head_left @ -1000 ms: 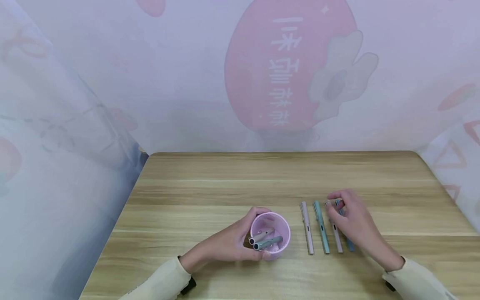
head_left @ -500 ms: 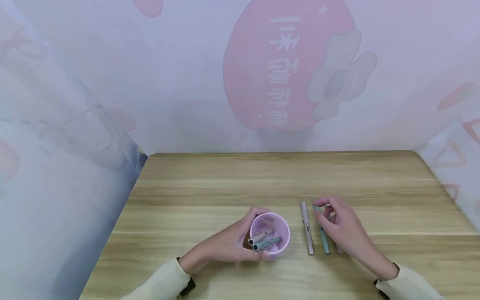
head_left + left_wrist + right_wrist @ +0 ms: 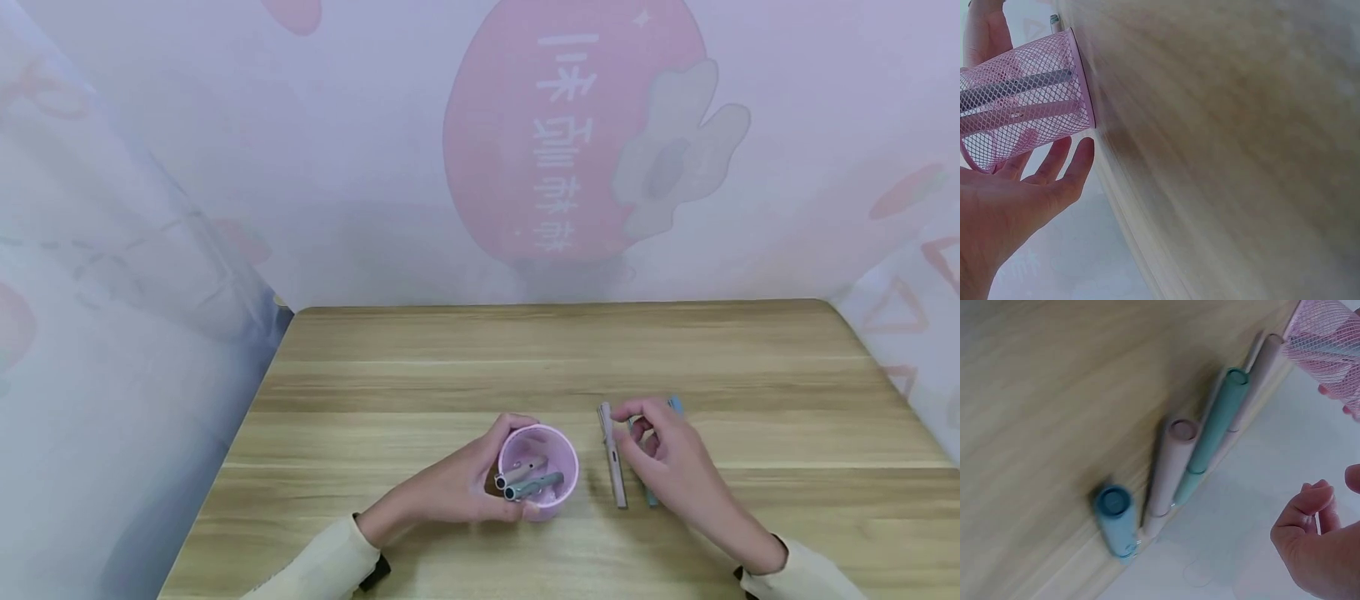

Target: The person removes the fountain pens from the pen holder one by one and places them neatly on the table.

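My left hand grips a pink mesh pen holder standing on the table, thumb and fingers on either side of it. Inside lean a beige pen and a grey-green pen. My right hand hovers over the row of pens, fingers bent, with nothing in its grasp. Its fingertips are nearest the pale lilac pen at the row's left end. A teal pen, a pinkish pen and a blue pen lie beside it, partly hidden by my hand in the head view.
The wooden table has rounded far corners. Behind it hangs a pale printed cloth with a big strawberry design, and more cloth drapes at both sides.
My right hand has moved left along the row, from the blue and pinkish pens past the teal one toward the lilac pen. The left hand and the pen holder have stayed put.
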{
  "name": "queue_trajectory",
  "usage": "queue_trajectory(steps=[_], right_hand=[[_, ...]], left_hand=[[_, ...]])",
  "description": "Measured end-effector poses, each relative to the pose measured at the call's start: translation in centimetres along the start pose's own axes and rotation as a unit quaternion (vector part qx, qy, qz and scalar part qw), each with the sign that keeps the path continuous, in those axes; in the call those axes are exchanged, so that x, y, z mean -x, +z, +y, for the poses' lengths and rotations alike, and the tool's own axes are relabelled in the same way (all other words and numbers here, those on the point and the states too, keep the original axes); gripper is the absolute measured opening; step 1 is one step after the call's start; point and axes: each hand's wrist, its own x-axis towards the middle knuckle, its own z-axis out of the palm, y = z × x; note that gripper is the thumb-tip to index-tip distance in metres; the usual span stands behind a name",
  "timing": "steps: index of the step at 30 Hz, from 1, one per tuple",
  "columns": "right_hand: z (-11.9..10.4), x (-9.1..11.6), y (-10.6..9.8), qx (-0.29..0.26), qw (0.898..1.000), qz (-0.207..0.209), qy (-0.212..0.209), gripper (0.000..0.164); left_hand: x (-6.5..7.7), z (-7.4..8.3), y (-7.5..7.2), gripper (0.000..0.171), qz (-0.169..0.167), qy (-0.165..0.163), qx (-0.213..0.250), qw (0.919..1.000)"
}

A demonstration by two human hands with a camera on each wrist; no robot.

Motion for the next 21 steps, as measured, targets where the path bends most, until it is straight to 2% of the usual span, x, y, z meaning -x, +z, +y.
queue_trajectory(steps=[11, 21], right_hand=[[-1.7, -0.3, 1.7, -0.012, 0.997, 0.03, -0.073, 0.021], [-2.5, -0.1, 2.6, -0.036, 0.996, 0.012, -0.084, 0.027]], left_hand=[[-0.1, -0.2, 0.0, 0.085, -0.004, 0.007, 0.004, 1.0], [-0.1, -0.2, 0.0, 0.084, -0.006, 0.008, 0.01, 0.9999]])
